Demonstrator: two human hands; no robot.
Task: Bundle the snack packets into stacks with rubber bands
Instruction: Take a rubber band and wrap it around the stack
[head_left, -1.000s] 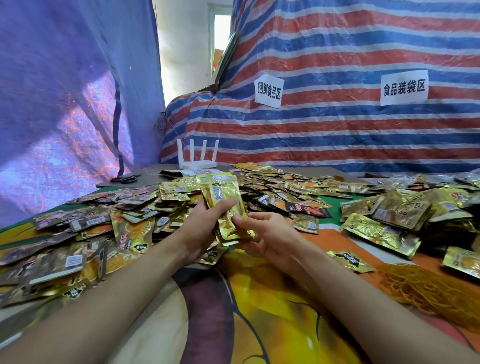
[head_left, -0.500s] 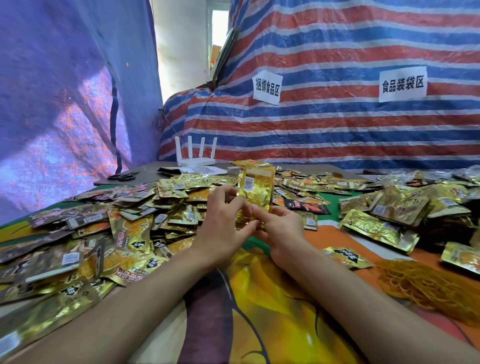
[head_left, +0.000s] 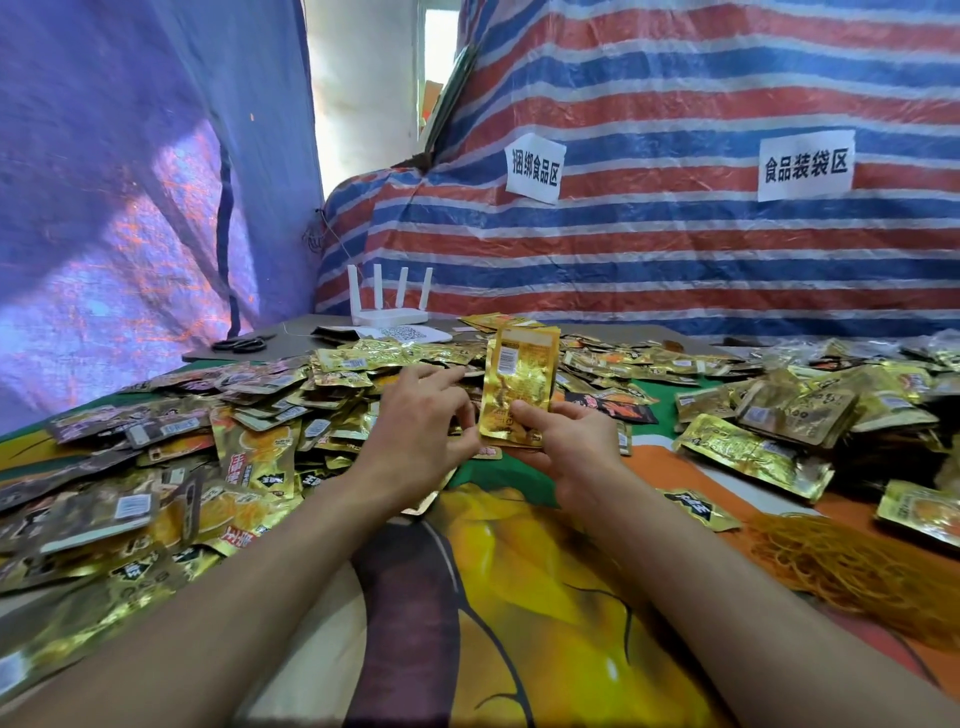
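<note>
right hand (head_left: 566, 441) pinching packet stack (head_left: 519, 384) by bottom edge, left hand (head_left: 421, 415) fingers loose beside it; stack unbound, slick foil could easily slide and fan out

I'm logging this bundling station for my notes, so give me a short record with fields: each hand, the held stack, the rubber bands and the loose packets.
Right hand: grips the lower end of the packet stack, held upright
Left hand: fingers loosely spread beside the stack's left edge; contact unclear
Band on stack: none visible
Rubber bands: heap on the table at right, untouched
Loose packets: spread over the table, mostly left and behind the hands
Far edge: router, scissors
</note>
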